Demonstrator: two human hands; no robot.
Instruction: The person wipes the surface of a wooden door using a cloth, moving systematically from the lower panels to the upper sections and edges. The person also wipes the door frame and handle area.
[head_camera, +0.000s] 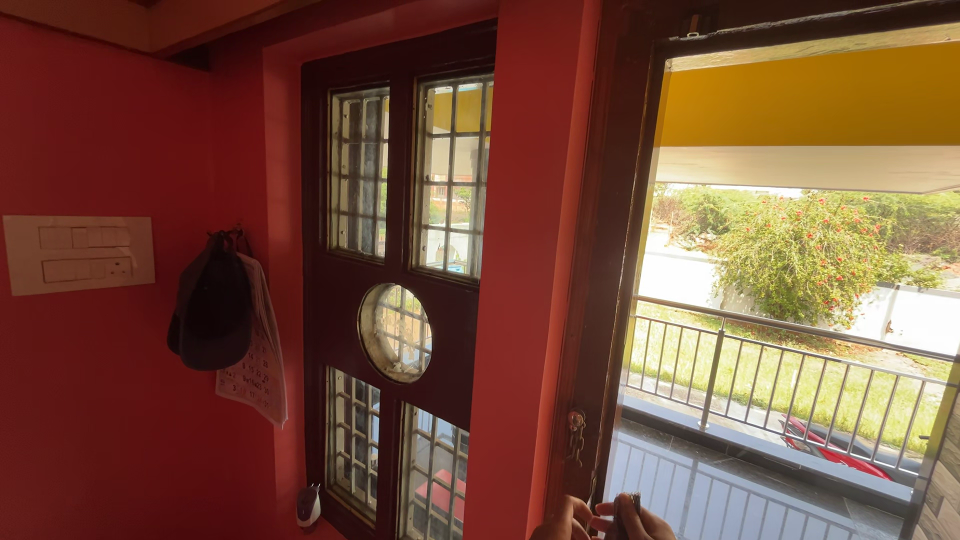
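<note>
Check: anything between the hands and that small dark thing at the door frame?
Nothing visible. Both hands, left and right, are already on the dark thing at the bottom edge, beside the door frame. Which hand's grip holds it can't be told.

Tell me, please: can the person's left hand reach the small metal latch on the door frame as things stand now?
Probably yes. The left hand is low beside the dark door frame, and the metal latch hangs just above it with nothing between. The right hand is closed on a small dark object.

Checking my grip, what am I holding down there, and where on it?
A small dark object pinched between the fingers of both hands at the frame's bottom edge; which part cannot be told.
</note>
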